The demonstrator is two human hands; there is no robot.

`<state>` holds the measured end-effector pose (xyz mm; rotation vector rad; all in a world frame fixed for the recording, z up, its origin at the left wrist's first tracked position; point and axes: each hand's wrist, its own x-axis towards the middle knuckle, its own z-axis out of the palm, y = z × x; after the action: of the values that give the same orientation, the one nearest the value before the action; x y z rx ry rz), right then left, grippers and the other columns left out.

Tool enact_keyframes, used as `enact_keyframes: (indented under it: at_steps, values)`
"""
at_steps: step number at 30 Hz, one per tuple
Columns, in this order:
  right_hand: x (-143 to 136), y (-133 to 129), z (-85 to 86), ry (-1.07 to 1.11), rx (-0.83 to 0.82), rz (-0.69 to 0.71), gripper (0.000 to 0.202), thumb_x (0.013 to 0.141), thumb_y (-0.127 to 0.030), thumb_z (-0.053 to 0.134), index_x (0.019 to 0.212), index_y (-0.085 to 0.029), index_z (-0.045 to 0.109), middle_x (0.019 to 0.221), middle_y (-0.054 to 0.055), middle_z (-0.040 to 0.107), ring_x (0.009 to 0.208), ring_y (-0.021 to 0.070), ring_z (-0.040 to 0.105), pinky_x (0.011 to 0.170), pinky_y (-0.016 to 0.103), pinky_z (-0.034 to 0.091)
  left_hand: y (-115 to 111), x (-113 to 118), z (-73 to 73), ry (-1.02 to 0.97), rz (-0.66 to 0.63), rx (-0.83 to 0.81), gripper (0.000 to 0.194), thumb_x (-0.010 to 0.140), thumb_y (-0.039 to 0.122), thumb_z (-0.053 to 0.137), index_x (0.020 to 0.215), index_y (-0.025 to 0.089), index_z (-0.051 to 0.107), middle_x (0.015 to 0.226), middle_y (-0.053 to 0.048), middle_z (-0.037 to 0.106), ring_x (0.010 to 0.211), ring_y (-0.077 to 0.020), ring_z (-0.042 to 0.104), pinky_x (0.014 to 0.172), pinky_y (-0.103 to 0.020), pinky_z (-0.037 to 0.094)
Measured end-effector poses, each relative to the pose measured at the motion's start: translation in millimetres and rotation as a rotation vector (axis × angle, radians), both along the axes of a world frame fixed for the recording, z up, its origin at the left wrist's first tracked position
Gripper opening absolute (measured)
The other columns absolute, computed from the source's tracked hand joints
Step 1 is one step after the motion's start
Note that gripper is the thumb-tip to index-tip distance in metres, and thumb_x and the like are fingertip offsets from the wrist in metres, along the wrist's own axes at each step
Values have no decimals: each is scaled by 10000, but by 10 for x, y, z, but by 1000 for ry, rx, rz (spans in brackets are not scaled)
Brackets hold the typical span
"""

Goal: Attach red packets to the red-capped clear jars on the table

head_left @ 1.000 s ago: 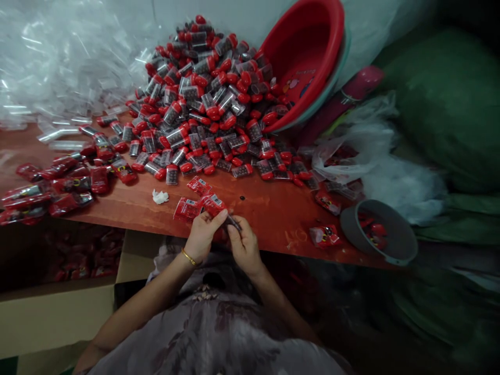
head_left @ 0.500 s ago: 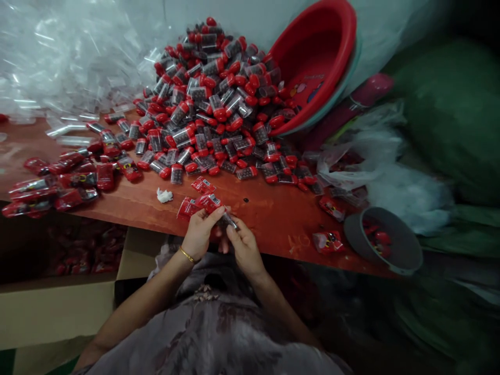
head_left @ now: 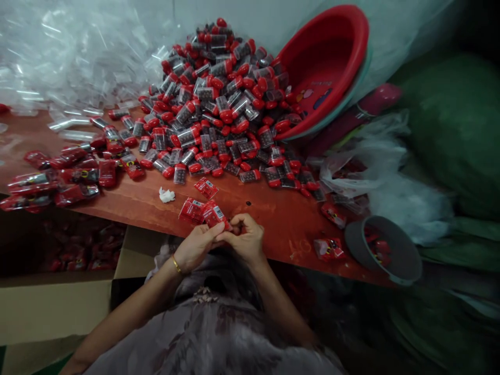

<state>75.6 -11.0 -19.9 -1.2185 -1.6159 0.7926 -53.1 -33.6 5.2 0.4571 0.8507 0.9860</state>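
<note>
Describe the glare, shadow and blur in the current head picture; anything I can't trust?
Head view: streaky glare breaks up the clear plastic pile; head view: the cardboard box is deeply shadowed inside; head view: the green material looks soft and dim; head view: the left hand is fairly clear, but fine print on the red packet is unreadable.

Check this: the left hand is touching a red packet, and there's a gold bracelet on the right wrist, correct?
Nearly: the gold bracelet is on the left wrist, not the right, as the head view shows. The left hand is indeed touching a red packet.
</note>
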Motion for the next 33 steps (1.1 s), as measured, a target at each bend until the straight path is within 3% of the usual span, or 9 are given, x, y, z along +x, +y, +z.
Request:
enact_keyframes:
  at_steps: [4,9,11,13,16,19,25,29,33]
  values:
    - [57,361,93,-278,227,185,326,771,-499,612,914,-206,606,822,55,660,770,193,599,736,328,488,-105,-331,69,77,117,-59,382,602,468,778,752,125,703,793,-101,727,817,-224,679,839,-362,501]
    - [312,1189,-49,-701,173,-119,504,880,-455,443,1252,-120,504,1355,186,467,1285,335,359,1026,525,310,-292,-1297,9,240,760,-159,230,799,433,611,661,258,667,712,59,735,945,-175,655,866,-351,509]
    - [385,1331,-175,-803,83,-91,483,881,-430,448,1253,-128,510,1380,179,450,1312,363,318,1026,581,282,-427,-1705,-48,278,1016,-163,307,863,461,500,669,274,647,754,123,738,1072,-136,594,896,-305,486]
    - [411,1264,-285,-834,73,-59,426,886,-399,448,1220,-150,534,1383,146,462,1322,356,312,1037,578,279,-550,-1960,-90,348,1097,-153,483,875,589,350,707,252,651,882,85,749,1119,-139,567,896,-291,481]
    - [391,913,-383,-813,122,-60,349,882,-367,462,1146,-162,563,1338,113,516,1327,339,317,1054,557,284,-562,-1925,-78,439,1018,-185,433,849,589,410,750,239,646,908,55,745,1025,-162,613,873,-322,490]
    - [368,580,-421,-789,144,-96,321,884,-365,460,1104,-158,567,1316,121,537,1329,342,318,1045,578,288,-261,-1491,11,794,915,21,277,720,463,652,801,198,654,782,6,726,820,-190,647,787,-358,502]
    - [395,487,-474,-719,204,-175,362,904,-392,410,1107,-131,559,1324,196,506,1334,324,330,1026,559,327,801,-635,91,1699,17,571,368,781,494,584,799,142,692,789,-127,695,832,-275,631,760,-357,414]
    - [412,529,-490,-659,223,-189,344,906,-389,407,1089,-148,571,1302,182,519,1320,316,352,1016,534,354,1245,-496,-56,1934,-252,557,517,712,563,643,954,107,637,911,-182,670,908,-314,612,753,-354,382]
    - [407,522,-470,-641,226,-169,339,906,-381,414,1084,-141,577,1279,183,536,1313,306,356,1023,516,356,1347,-511,-202,1938,-364,618,391,815,530,538,971,181,621,954,-117,664,892,-253,612,719,-314,359]
